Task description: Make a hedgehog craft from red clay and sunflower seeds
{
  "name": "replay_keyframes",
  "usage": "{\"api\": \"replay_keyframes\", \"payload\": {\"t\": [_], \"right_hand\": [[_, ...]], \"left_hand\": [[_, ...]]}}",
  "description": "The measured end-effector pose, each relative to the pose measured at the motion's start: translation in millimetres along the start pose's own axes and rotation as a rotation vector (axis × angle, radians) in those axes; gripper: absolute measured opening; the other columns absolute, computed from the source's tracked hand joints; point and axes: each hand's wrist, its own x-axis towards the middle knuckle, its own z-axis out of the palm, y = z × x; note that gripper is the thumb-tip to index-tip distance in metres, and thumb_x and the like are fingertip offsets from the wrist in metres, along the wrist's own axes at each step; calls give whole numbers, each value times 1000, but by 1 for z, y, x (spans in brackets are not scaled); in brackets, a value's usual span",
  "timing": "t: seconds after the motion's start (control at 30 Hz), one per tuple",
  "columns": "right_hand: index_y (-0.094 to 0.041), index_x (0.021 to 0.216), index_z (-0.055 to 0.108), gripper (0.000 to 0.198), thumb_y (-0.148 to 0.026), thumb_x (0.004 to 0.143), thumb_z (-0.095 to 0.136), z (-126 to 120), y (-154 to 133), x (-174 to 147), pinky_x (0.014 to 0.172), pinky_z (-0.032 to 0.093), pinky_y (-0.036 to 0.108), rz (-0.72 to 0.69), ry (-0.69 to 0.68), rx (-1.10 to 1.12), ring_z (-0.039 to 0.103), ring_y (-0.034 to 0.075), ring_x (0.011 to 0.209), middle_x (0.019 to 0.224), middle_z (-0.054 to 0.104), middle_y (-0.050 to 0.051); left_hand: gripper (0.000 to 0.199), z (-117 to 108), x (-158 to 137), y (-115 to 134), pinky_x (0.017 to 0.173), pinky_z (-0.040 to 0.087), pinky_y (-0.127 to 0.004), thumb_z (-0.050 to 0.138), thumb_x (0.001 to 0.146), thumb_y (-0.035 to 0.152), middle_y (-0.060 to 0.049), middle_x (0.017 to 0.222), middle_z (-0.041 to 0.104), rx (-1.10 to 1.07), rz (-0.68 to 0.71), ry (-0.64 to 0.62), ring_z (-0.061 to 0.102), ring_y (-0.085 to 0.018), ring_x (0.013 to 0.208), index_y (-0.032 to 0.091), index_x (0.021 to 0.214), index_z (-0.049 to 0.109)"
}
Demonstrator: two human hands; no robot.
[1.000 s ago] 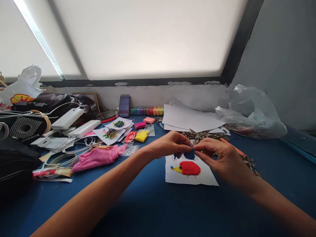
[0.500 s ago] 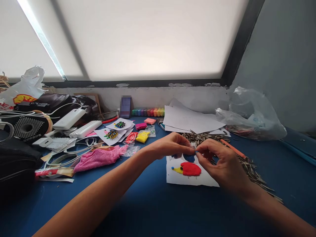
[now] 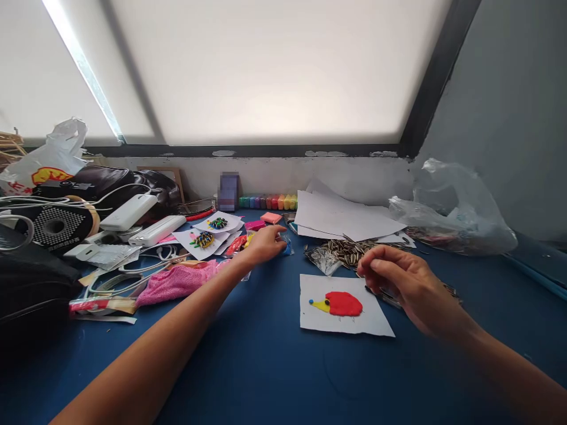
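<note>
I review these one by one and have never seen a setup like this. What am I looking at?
No machine here: a person works bare-handed, and one head-worn camera, looking forward and down, takes every picture. On the blue tabletop lies white paper bearing a red-and-yellow hedgehog-like clay figure. Behind it are striped sunflower seeds. The left hand is by a small blue packet; the right hand is near the paper's right edge. Whether the fingers hold anything is unclear.

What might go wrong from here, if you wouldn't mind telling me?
The right hand, close to the loose sunflower seeds, might scatter some. It could also smudge the red-and-yellow clay figure, which lies uncovered on the white paper. The left hand, at the blue packet, might nudge it.
</note>
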Motion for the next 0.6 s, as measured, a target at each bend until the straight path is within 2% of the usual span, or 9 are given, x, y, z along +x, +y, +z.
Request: {"api": "replay_keyframes", "payload": {"t": [0.07, 0.13, 0.17, 0.23, 0.3, 0.37, 0.43, 0.5, 0.6], "right_hand": [[-20, 73, 67, 28, -47, 71, 73, 1, 1, 0, 54, 44, 24, 21, -5, -5, 50, 10, 58, 67, 60, 0], [-20, 79, 70, 32, -50, 69, 75, 0, 4, 1, 55, 45, 24, 21, 25, -37, 51, 11, 60, 72, 62, 1], [-21, 84, 72, 34, -51, 69, 76, 0, 6, 1, 57, 46, 24, 16, 44, -60, 52, 11, 62, 76, 63, 2], [-23, 100, 71, 42, -52, 69, 75, -1, 10, 3, 61, 48, 26, 1, 69, -99, 56, 14, 69, 88, 66, 3], [-25, 114, 66, 53, -53, 70, 74, -1, 12, 4, 68, 51, 29, -9, 76, -113, 60, 18, 82, 99, 66, 5], [-25, 120, 61, 63, -55, 67, 75, 0, 13, 5, 76, 53, 33, -8, 91, -103, 61, 23, 95, 111, 64, 7], [-23, 120, 59, 68, -57, 63, 77, 0, 12, 5, 81, 53, 36, 5, 100, -90, 60, 27, 104, 121, 61, 10], [-23, 117, 59, 68, -58, 62, 78, 1, 10, 5, 81, 54, 36, 4, 86, -88, 60, 28, 106, 125, 59, 11], [-21, 117, 57, 62, -57, 68, 74, -1, 8, 4, 78, 54, 34, 5, 40, -101, 64, 26, 100, 113, 65, 10]], "left_hand": [[45, -1, -3, 11, 97, 41, -40, 63, 73, 14, -12, 119, 63, 41, 46, 91, 50, -28, 116, 15, 118, 63], [37, -3, -9, 32, 100, 38, -41, 62, 76, 15, -12, 119, 63, 36, 165, 192, 50, -28, 117, 14, 113, 66], [31, -4, -13, 44, 96, 42, -37, 59, 81, 19, -11, 114, 66, -65, 204, 157, 55, -25, 109, 14, 110, 67], [30, -6, -22, 68, 80, 49, -30, 53, 88, 32, -9, 96, 71, -364, 240, -136, 63, -20, 90, 12, 104, 69], [39, -5, -30, 85, 75, 50, -27, 50, 91, 43, -9, 96, 71, -581, 302, -455, 64, -18, 87, 12, 103, 69], [41, -3, -37, 95, 73, 49, -25, 51, 90, 47, -10, 99, 70, -702, 354, -626, 64, -16, 86, 12, 102, 69], [41, 1, -41, 97, 71, 50, -24, 53, 89, 48, -11, 99, 70, -788, 336, -696, 65, -15, 82, 12, 100, 69], [39, 4, -42, 95, 68, 51, -23, 58, 86, 47, -11, 96, 71, -853, 301, -698, 67, -15, 79, 12, 98, 70], [34, 6, -39, 90, 59, 49, -21, 66, 81, 44, -10, 89, 72, -917, 269, -646, 68, -14, 73, 12, 92, 70]]}}
